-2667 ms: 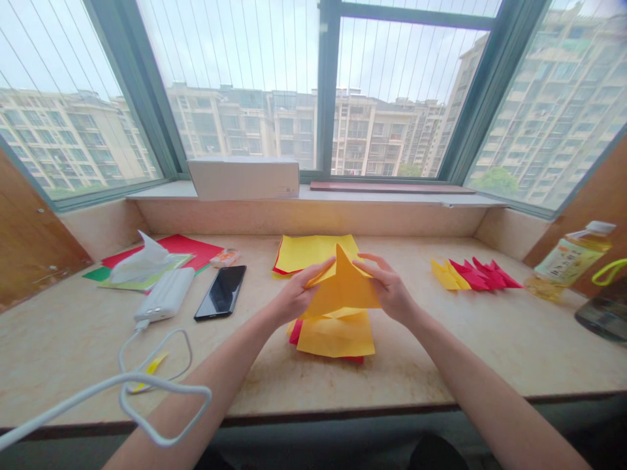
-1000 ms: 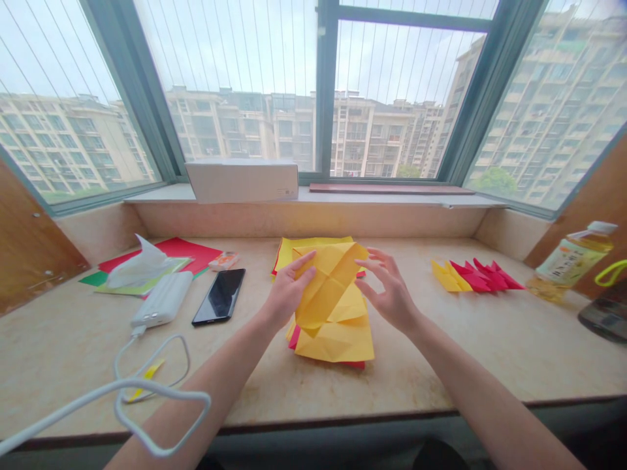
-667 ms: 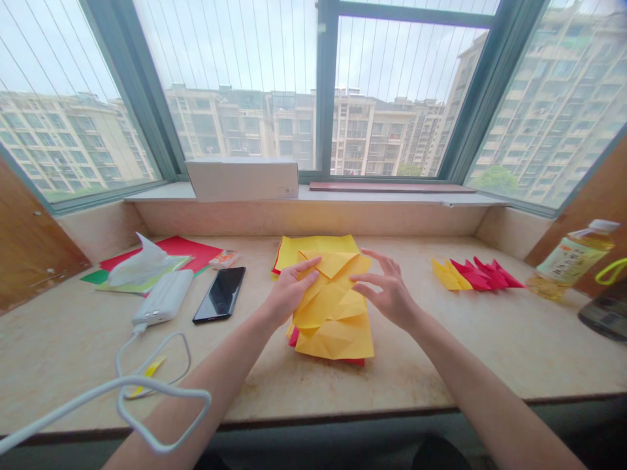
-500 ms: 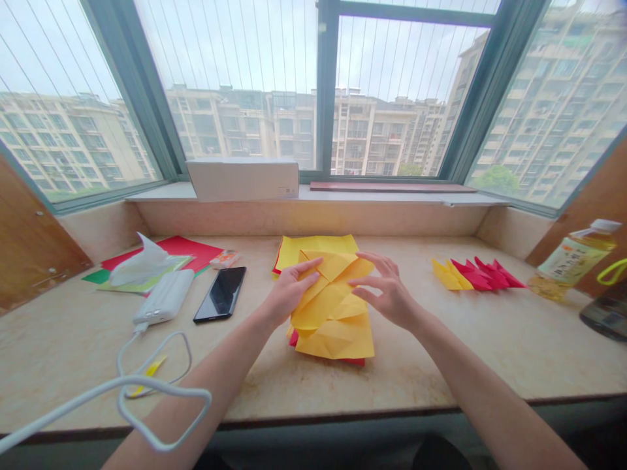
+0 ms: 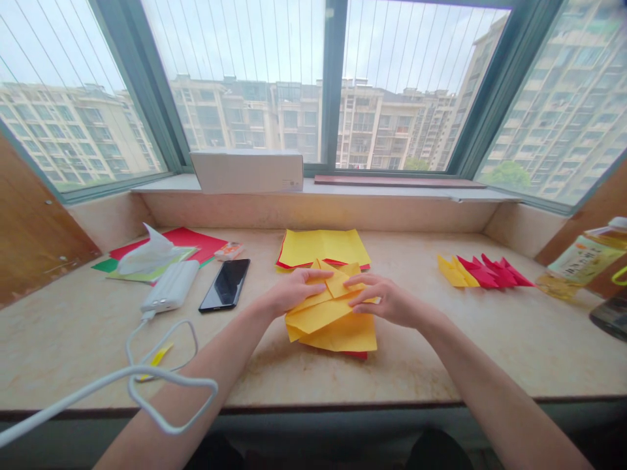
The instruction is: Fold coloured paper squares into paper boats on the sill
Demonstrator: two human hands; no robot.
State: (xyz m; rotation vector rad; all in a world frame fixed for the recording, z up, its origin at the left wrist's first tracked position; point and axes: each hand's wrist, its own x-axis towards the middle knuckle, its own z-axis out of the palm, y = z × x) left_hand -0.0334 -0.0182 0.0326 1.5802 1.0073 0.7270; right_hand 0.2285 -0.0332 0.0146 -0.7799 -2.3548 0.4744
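A folded sheet of yellow paper (image 5: 321, 312) is between my two hands, over the middle of the counter. My left hand (image 5: 296, 287) grips its upper left part, thumb and fingers closed on the paper. On its right side my right hand (image 5: 385, 298) pinches the paper, fingers bent over the fold. Beneath it lies more creased yellow paper (image 5: 347, 336), with a red edge (image 5: 360, 355) sticking out below. Just behind the hands rests a stack of flat yellow and red sheets (image 5: 323, 247).
At left are a black phone (image 5: 225, 285), a white power bank (image 5: 170, 286) with a looping cable (image 5: 161, 370), and a tissue pack (image 5: 151, 258) on coloured paper. At right, folded yellow pieces (image 5: 455, 271) and red pieces (image 5: 497, 273) stand near a drink bottle (image 5: 582, 261).
The folded yellow paper has come down lower and flatter onto the paper beneath it. My right hand has closed in on its right side. The view has shifted slightly.
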